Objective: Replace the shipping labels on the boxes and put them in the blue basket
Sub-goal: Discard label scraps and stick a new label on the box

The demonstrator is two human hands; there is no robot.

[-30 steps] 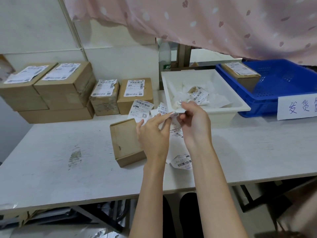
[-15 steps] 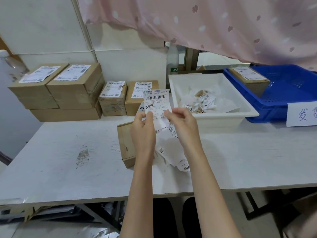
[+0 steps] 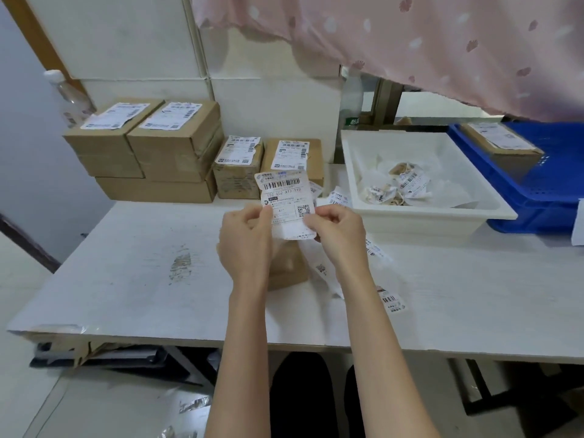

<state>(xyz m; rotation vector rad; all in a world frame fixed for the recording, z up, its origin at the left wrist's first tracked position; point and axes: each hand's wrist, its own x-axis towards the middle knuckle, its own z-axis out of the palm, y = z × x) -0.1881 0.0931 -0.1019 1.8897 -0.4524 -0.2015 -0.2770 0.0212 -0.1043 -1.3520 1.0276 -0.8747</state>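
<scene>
White label paper (image 3: 286,200) is pinched at its lower corners by the left hand (image 3: 245,240) and right hand (image 3: 338,235), each grip clamped on it above the bare box (image 3: 289,263) on the worktop (image 3: 126,279). Peeling looks underway; next, I'd guess, sticking it squarely, then the blue basket (image 3: 543,197).

A white table (image 3: 126,263) carries a dark scuffed patch (image 3: 180,263) left of its middle. On its right part sits a white plastic tray (image 3: 357,159) holding crumpled scraps of paper (image 3: 398,188). A pink curtain with a petal print (image 3: 410,42) hangs across the top right. A clear plastic bottle with a white cap (image 3: 68,96) stands at the far left by the white wall (image 3: 126,36). A white card with blue writing (image 3: 580,222) shows at the right edge.
</scene>
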